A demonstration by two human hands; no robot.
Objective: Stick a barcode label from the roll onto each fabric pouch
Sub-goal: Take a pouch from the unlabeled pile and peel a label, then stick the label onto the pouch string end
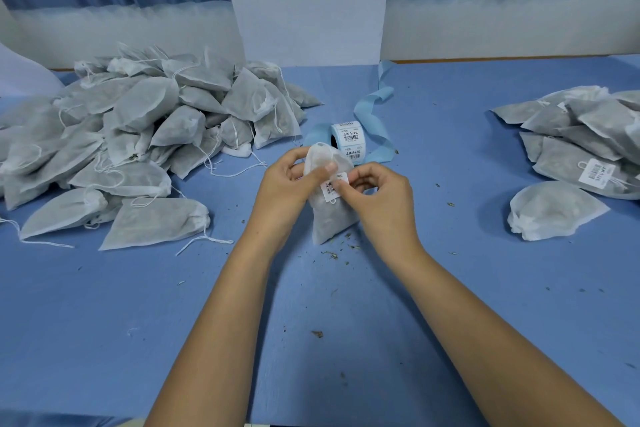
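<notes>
A white fabric pouch (329, 218) stands upright at the table's middle, its bottom touching the blue surface. My left hand (291, 184) grips its upper part, thumb across the front. A white barcode label (335, 186) lies on the pouch's front, and my right hand (377, 194) pinches its right edge with thumb and forefinger. Just behind the hands sits the label roll (349, 140), printed labels facing me.
A big heap of unlabelled pouches (138, 135) fills the left of the blue table (346, 340). A smaller stack of pouches (585, 149) lies at the right, one showing a label. Blue backing strip (372, 104) curls behind the roll. Dry herb crumbs dot the table.
</notes>
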